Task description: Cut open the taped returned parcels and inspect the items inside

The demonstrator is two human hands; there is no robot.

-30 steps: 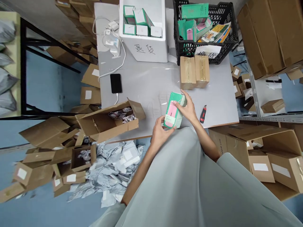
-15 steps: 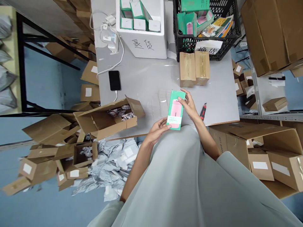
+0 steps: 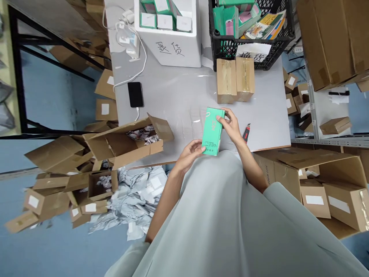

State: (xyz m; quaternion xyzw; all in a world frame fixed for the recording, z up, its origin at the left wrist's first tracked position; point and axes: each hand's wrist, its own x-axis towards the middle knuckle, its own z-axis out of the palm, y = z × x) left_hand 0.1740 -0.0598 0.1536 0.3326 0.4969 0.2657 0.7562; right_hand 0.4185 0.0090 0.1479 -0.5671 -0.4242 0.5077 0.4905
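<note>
A small green retail box (image 3: 212,132) is held upright over the near edge of the grey table (image 3: 170,90). Its plain green face with small printed text is toward me. My left hand (image 3: 190,154) grips the lower left corner, thumb on the front. At the upper right side, my right hand (image 3: 230,124) pinches the box with its thumb on the face and fingers behind. Just right of my right hand lies a red and black utility knife (image 3: 246,133). Two taped brown cartons (image 3: 226,81) stand side by side beyond the hands.
A white foam bin (image 3: 178,49) and a black crate (image 3: 215,52), both with green boxes, stand at the back. A phone (image 3: 135,94) lies charging at left. An opened carton (image 3: 138,154) with crumpled paper sits at the table's left edge. Grey plastic bags (image 3: 135,196) cover the floor.
The green box has been turned over: its pink-pictured face showed before, and now the plain green face with text does. Both hands still hold it in nearly the same place.
</note>
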